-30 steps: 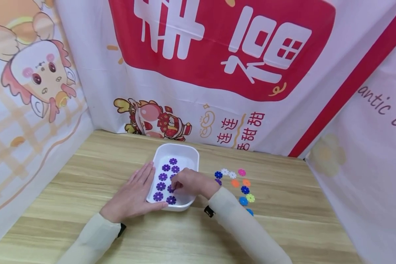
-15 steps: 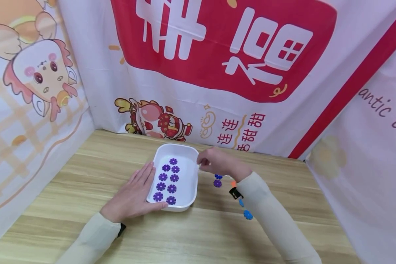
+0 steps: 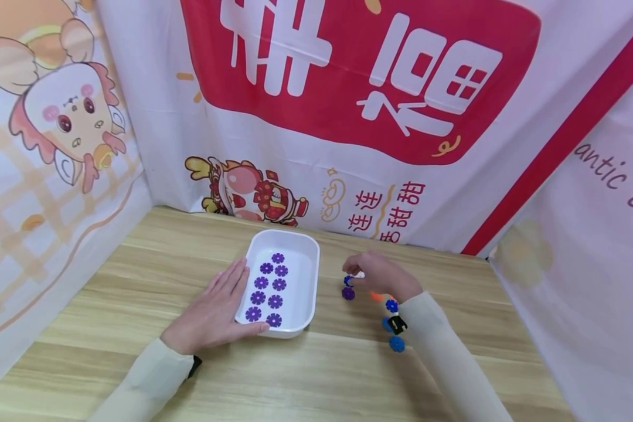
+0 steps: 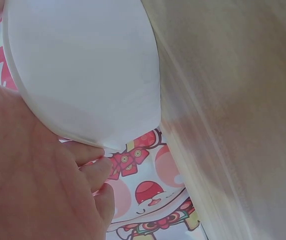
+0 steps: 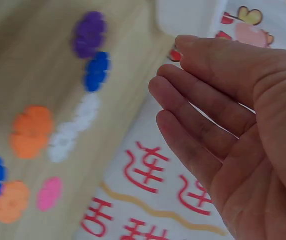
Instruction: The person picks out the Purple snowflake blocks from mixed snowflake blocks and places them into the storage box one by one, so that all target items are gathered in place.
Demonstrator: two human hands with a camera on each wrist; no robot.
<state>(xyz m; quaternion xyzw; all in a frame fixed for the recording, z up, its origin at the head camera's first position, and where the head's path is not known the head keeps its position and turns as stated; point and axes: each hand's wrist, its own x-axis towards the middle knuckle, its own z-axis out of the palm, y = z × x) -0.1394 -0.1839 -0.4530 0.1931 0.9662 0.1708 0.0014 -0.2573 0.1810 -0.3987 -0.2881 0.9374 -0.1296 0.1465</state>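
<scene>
A white rectangular tray (image 3: pixel 308 293) holds several purple snowflake discs (image 3: pixel 279 285) in two lengthwise rows. My left hand (image 3: pixel 206 310) rests along the tray's left side, its fingers straight and its thumb at the near edge. In the left wrist view those fingers (image 4: pixel 95 175) lie against the tray's outer wall. My right hand (image 3: pixel 382 275) hovers over loose discs right of the tray, with fingers slightly bent and nothing held. Below it lie a purple disc (image 3: pixel 348 293) and a dark blue one (image 5: pixel 97 71). The hand and wrist hide others in the head view.
More snowflake discs lie on the wooden table (image 3: pixel 306 381): white (image 5: pixel 87 111), orange (image 5: pixel 32 131), pink (image 5: pixel 49 193) and light blue (image 3: pixel 397 344). A printed cloth (image 3: pixel 337 135) hangs behind the table's far edge. Cloth walls also stand at both sides.
My right hand has left the tray's interior and moved right to the loose discs. A purple disc beneath it in the tray is now uncovered. The left hand stays put.
</scene>
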